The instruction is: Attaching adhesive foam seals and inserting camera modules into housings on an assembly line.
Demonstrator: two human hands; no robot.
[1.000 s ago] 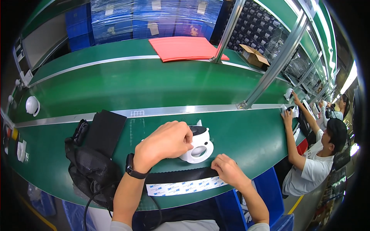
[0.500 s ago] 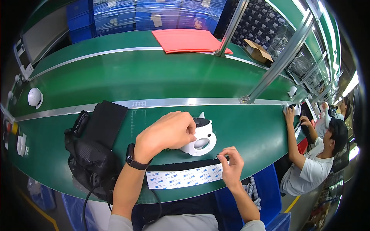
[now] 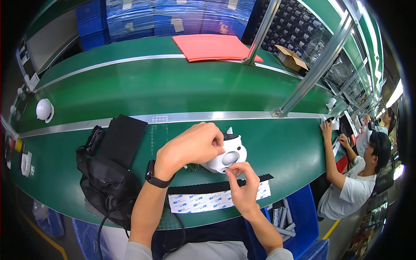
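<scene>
A white, rounded device [image 3: 239, 143] with pointed ears, a dark top and an oval opening lies on the green bench in front of me. My left hand [image 3: 193, 145], wearing a dark wristwatch, is closed in a pinch against the device's left side; what its fingertips hold is hidden. My right hand [image 3: 245, 187] pinches at the device's lower rim, over a tiny dark bit too small to name. Below it lies a sheet with white printed backing [image 3: 201, 202] and a black upper strip [image 3: 195, 189], partly covered by the right hand.
At left sit a black mesh bag [image 3: 108, 184] with a cable and a flat black sheet [image 3: 125, 141]. Another white device [image 3: 44, 110] stands beyond. Red foam sheets [image 3: 212, 47] lie at the back. A blue bin [image 3: 299, 216] is below right; a co-worker [image 3: 351, 182] works at right.
My right hand has moved left and up from the black strip's right end to the device's lower rim. My left hand remains pinched at the device.
</scene>
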